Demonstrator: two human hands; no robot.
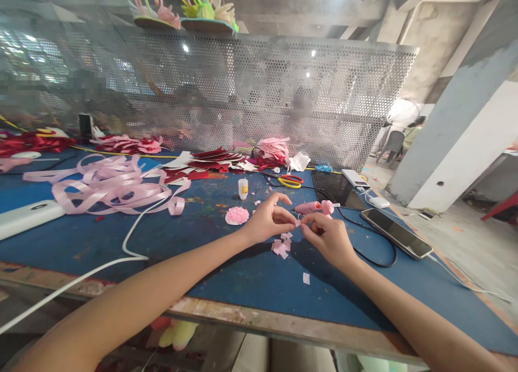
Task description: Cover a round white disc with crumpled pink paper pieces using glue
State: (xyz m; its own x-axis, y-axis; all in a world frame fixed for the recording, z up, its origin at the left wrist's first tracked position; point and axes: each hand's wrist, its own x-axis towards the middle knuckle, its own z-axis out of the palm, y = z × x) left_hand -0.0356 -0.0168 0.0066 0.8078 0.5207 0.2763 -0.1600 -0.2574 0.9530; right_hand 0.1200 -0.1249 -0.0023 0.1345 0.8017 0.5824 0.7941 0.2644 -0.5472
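Observation:
My left hand and my right hand meet above the blue table, thumbs and forefingers pinched on one small pink ribbon piece. Just below them lies a loose heap of cut pink ribbon squares. A single pale square rests nearer the front edge. Left of my left hand sits a round white base covered with pink petals. Behind it stands a small bottle with a yellow label. Partly hidden behind my fingers is a pink glue gun.
Pink ribbon sprawls at the left beside a white device. Scissors and red fabric pieces lie farther back, before a perforated metal screen. A phone and black cable occupy the right.

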